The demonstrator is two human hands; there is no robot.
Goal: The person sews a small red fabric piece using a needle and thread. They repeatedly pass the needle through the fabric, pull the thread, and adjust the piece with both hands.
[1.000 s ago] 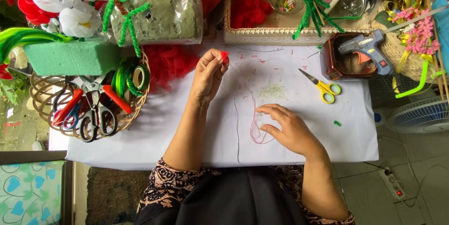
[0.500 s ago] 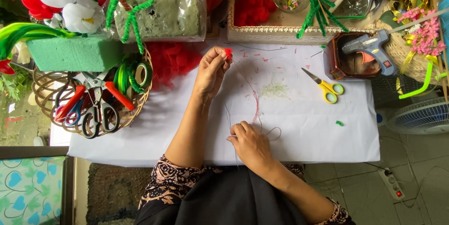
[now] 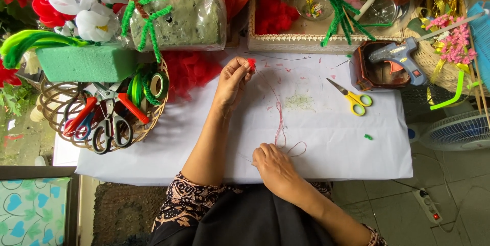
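white paper covers the table [image 3: 153,154]. your left hand [image 3: 232,83] pinches the red pompom [image 3: 251,63] at twelve o'clock; right hand [image 3: 273,167] grips the pink thread [image 3: 279,123] at six. keep it taut.

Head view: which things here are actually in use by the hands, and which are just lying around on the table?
In use:
left hand
small red pom-pom
pink thread
right hand

Lying about:
yellow scissors
glue gun in its brown tray
wire basket of scissors and tape rolls
green foam block
green scrap
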